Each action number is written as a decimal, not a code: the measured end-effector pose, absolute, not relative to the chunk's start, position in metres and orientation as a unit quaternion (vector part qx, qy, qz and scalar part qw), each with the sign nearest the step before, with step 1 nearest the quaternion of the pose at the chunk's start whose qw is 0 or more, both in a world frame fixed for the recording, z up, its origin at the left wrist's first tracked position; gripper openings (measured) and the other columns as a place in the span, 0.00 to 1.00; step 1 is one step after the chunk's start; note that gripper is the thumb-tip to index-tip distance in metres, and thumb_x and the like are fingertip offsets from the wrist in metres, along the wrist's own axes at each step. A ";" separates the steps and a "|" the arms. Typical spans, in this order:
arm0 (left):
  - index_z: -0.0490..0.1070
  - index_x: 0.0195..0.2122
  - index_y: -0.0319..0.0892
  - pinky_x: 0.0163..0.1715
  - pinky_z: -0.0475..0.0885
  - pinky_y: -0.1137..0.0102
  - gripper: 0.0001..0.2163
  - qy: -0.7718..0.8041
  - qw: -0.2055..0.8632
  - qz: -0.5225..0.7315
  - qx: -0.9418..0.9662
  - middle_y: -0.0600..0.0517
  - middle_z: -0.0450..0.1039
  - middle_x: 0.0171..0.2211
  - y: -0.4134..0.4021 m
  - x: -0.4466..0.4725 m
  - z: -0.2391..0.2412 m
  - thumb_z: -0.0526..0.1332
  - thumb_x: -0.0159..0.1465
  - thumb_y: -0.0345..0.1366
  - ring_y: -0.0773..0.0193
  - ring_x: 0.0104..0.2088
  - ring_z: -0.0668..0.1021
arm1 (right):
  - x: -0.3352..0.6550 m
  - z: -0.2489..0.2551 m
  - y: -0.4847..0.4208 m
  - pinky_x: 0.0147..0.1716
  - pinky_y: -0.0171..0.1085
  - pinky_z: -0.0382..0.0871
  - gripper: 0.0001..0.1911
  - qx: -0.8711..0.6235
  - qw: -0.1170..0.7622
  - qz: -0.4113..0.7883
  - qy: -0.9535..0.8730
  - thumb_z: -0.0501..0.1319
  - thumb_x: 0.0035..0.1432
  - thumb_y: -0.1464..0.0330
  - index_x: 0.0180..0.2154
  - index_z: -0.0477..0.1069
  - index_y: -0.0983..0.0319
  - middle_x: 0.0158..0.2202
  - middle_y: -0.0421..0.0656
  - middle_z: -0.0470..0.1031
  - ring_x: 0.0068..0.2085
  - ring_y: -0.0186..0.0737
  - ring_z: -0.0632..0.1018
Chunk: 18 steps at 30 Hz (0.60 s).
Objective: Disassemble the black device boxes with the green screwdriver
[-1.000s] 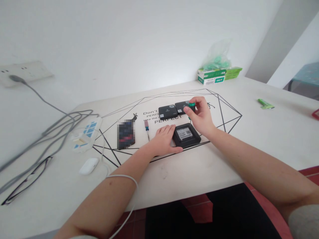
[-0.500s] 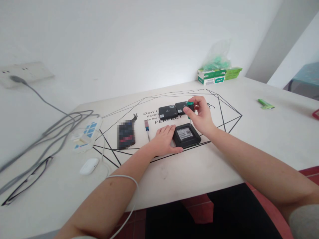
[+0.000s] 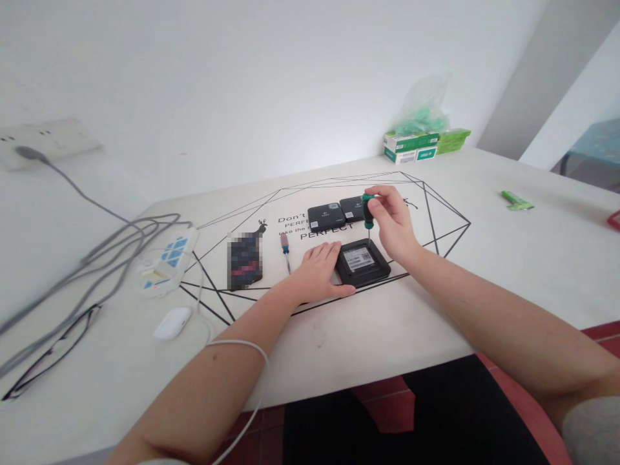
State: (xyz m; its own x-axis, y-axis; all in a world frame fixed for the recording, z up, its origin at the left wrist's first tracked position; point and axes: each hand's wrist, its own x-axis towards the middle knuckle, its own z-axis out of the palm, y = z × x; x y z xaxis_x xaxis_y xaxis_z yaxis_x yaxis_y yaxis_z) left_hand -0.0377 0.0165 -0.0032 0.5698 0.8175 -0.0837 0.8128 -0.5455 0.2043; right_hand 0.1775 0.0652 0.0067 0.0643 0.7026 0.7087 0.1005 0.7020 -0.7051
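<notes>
A square black box (image 3: 378, 273) lies flat on the table, its recessed face and white printed label (image 3: 359, 258) turned up. My left hand (image 3: 320, 271) grips its left side, fingers stretched along the far-left corner and thumb against the near edge. Pinched upright in my right hand (image 3: 393, 223) is a green-and-black screwdriver (image 3: 369, 210). Its shaft points down into the box's far-right corner; the tip and any screw are too small to make out. Two similar black boxes, one at the left (image 3: 326, 217) and one at the right (image 3: 351, 208), sit behind, the right one partly covered by the screwdriver.
Left of my left hand lie a second screwdriver (image 3: 285, 245) and a blurred-out dark object (image 3: 245, 261). Farther left are a white earphone case (image 3: 173, 323), glasses (image 3: 53, 352), a power strip (image 3: 169, 258) and grey cables (image 3: 111, 239). Green-and-white boxes (image 3: 411, 143) stand at the back.
My right fingers have shifted on the screwdriver, and more of its handle shows now. The shaft stays at the box's far-right corner. My left hand and the box have hardly moved.
</notes>
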 end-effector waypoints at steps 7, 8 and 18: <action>0.43 0.76 0.35 0.73 0.48 0.49 0.52 0.463 0.115 0.016 0.879 0.33 0.47 0.76 0.016 -0.037 -0.003 0.59 0.62 0.65 0.37 0.75 0.53 | 0.175 0.006 0.065 0.46 0.44 0.75 0.18 -0.341 0.674 0.183 -0.630 0.67 0.63 0.54 0.49 0.69 0.53 0.48 0.42 0.73 0.45 0.40 0.76; 0.43 0.76 0.35 0.73 0.48 0.49 0.51 0.463 0.114 0.017 0.879 0.33 0.47 0.76 0.016 -0.037 -0.003 0.59 0.62 0.65 0.37 0.75 0.53 | 0.175 0.006 0.064 0.46 0.44 0.74 0.19 -0.349 0.673 0.168 -0.630 0.68 0.62 0.54 0.49 0.69 0.53 0.49 0.43 0.73 0.46 0.41 0.76; 0.43 0.76 0.34 0.73 0.48 0.50 0.52 0.463 0.111 0.013 0.879 0.33 0.47 0.76 0.016 -0.037 -0.003 0.59 0.62 0.65 0.37 0.75 0.53 | 0.174 0.008 0.060 0.47 0.45 0.74 0.19 -0.337 0.674 0.196 -0.628 0.65 0.65 0.49 0.48 0.72 0.53 0.45 0.42 0.75 0.43 0.40 0.77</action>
State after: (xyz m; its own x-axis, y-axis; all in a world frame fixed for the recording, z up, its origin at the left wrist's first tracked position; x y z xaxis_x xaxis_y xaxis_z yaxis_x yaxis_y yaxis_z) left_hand -0.0367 0.0165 -0.0030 0.5716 0.8167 -0.0792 0.8107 -0.5472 0.2080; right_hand 0.1736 0.0600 0.0081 0.1346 0.6871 0.7140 0.1580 0.6965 -0.7000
